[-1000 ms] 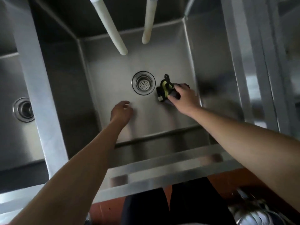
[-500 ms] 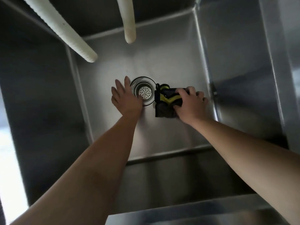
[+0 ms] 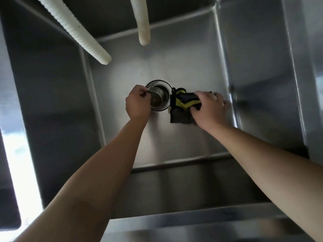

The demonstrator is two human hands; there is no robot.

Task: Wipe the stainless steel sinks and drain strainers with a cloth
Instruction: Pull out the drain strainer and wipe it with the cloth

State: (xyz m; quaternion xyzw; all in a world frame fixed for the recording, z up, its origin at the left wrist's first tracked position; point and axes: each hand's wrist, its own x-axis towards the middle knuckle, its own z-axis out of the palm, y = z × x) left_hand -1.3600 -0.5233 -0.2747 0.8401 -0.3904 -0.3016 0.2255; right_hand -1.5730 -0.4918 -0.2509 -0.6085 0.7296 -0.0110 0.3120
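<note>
Reaching down into a deep stainless steel sink [image 3: 183, 144], a person works with both bare hands at the drain in the middle of the basin floor. The left hand [image 3: 138, 102], fingers curled, pinches the rim of the drain strainer [image 3: 160, 97], a small steel cup tilted in the drain opening [image 3: 167, 86]. Just beside it, at the drain's three o'clock, the right hand [image 3: 209, 109] presses down on a dark cloth [image 3: 181, 109] with yellow trim, thumb and fingers wrapped over its bunched top while its lower edge lies flat on the basin floor. The cloth's left edge touches the drain's metal ring. Two white hoses hang over the basin: a ribbed hose [image 3: 78, 32] entering from eleven o'clock and a smooth hose [image 3: 142, 21] from twelve o'clock, both ending well above the drain. The sink's front ledge [image 3: 192, 224] crosses the view at six o'clock.
</note>
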